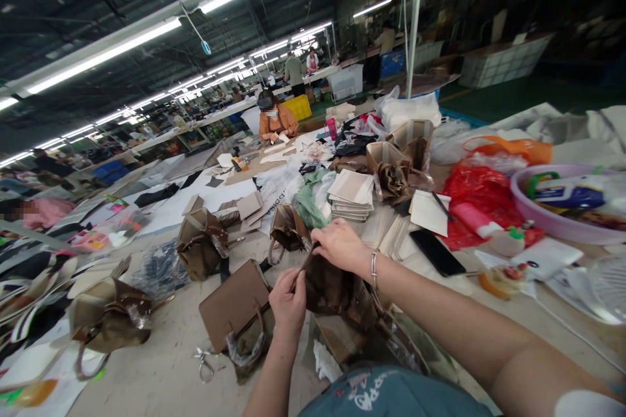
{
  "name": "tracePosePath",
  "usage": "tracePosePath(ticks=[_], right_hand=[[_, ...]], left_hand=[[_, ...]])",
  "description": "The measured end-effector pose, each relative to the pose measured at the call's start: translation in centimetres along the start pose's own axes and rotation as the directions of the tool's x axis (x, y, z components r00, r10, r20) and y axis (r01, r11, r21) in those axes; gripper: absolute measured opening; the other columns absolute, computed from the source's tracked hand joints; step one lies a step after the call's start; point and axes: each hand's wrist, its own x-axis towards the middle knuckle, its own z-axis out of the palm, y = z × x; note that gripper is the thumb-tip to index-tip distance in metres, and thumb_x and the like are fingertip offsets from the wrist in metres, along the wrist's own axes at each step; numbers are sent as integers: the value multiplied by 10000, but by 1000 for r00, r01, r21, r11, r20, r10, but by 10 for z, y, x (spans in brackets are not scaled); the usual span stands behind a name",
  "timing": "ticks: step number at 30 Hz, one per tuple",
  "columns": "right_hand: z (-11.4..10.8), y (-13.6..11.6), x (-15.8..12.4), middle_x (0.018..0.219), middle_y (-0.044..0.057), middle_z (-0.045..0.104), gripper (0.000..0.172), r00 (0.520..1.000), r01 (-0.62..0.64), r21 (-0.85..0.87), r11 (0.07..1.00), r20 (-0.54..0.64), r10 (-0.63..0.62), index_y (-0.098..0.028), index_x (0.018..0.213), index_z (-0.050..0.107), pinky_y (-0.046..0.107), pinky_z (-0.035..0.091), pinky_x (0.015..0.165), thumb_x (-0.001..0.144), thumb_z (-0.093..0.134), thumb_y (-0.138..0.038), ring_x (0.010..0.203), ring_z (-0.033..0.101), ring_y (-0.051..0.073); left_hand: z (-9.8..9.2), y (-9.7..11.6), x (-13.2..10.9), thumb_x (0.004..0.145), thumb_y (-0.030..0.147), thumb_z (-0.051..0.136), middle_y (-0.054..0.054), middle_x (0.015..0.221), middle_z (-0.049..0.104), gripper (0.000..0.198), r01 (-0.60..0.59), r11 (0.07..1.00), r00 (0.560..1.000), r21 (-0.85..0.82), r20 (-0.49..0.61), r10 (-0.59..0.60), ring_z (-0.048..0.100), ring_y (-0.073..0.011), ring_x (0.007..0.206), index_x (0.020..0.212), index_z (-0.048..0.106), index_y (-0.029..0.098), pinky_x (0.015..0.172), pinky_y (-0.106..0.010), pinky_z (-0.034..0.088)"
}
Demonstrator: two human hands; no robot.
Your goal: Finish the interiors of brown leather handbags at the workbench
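Note:
In front of me both hands pinch the rim of a brown handbag (337,290), whose soft body hangs below my right forearm. My left hand (287,305) is closed on the near end of that edge. Farther along the same edge my right hand (340,246) is closed too, with a bracelet on its wrist. To the left lies a handbag with a flat brown flap (235,303) and a plastic-wrapped handle. Small scissors (204,365) rest beside it. Another small handbag (287,228) stands just beyond my hands.
More handbags (199,244) (110,316) stand leftward. A stack of pale panels (353,194) is ahead. Rightward are a black phone (437,253), a red plastic bag (476,192) and a purple basin (523,199). A co-worker in orange (278,120) sits across the table.

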Motion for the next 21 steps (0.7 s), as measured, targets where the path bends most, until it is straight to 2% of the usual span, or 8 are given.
tracePosePath(ticks=[2, 4, 11, 13, 15, 17, 19, 21], right_hand=[[0, 0, 1, 837, 44, 673, 252, 1000, 9, 4, 1000, -4, -9, -199, 1034, 584, 322, 267, 807, 815, 585, -324, 828, 583, 181], [-1, 1, 2, 843, 45, 667, 232, 999, 28, 5, 1000, 15, -29, -219, 1038, 597, 328, 255, 810, 837, 555, -326, 834, 577, 175], [0, 2, 6, 782, 45, 649, 188, 998, 59, 25, 998, 9, -59, -185, 786, 647, 358, 224, 845, 849, 512, -300, 788, 549, 169], [2, 3, 7, 783, 48, 648, 193, 998, 64, 26, 998, 1, -64, -183, 765, 646, 372, 209, 864, 848, 505, -284, 795, 541, 174], [5, 3, 10, 784, 54, 649, 198, 998, 67, 27, 997, 0, -67, -182, 756, 648, 385, 195, 879, 847, 496, -269, 803, 535, 179], [8, 3, 12, 785, 60, 650, 200, 998, 70, 25, 997, 2, -70, -178, 759, 650, 394, 187, 885, 846, 494, -267, 807, 533, 182], [11, 3, 14, 783, 60, 650, 195, 997, 76, 23, 997, 0, -76, -176, 758, 650, 399, 184, 885, 845, 499, -266, 807, 535, 184], [12, 5, 15, 785, 54, 653, 195, 997, 75, 25, 997, -6, -75, -178, 747, 647, 399, 179, 888, 845, 503, -265, 809, 540, 183]], left_hand=[[0, -1, 0, 816, 273, 527, -46, 782, 658, 166, -1, 1000, 1000, -10, -2, 1, 610, -158, 748, 779, 657, 176, 715, -280, 508], [1, -2, 0, 819, 285, 519, -48, 788, 656, 177, 6, 1000, 1000, -17, 2, -6, 605, -160, 753, 785, 654, 175, 723, -284, 503], [-7, 1, 8, 836, 338, 465, -40, 762, 630, 248, 99, 990, 982, 102, 148, -114, 590, -153, 749, 757, 626, 167, 712, -256, 467], [-17, 4, 17, 818, 378, 482, -41, 803, 647, 259, 114, 979, 945, 172, 284, -160, 601, -165, 775, 820, 645, 177, 724, -264, 467], [-26, 7, 29, 788, 438, 518, -38, 899, 671, 323, 122, 965, 863, 231, 456, -218, 615, -182, 838, 976, 649, 210, 761, -275, 465], [-30, 10, 43, 754, 494, 553, -31, 973, 680, 468, 124, 946, 795, 299, 540, -275, 622, -199, 889, 1155, 583, 254, 792, -286, 458], [-26, 12, 55, 755, 489, 560, -33, 988, 688, 517, 99, 929, 793, 356, 535, -290, 625, -207, 909, 1220, 541, 264, 799, -284, 446], [-17, 12, 64, 800, 425, 521, -34, 939, 704, 372, 50, 920, 802, 389, 533, -269, 633, -196, 873, 1111, 630, 251, 757, -259, 437]])
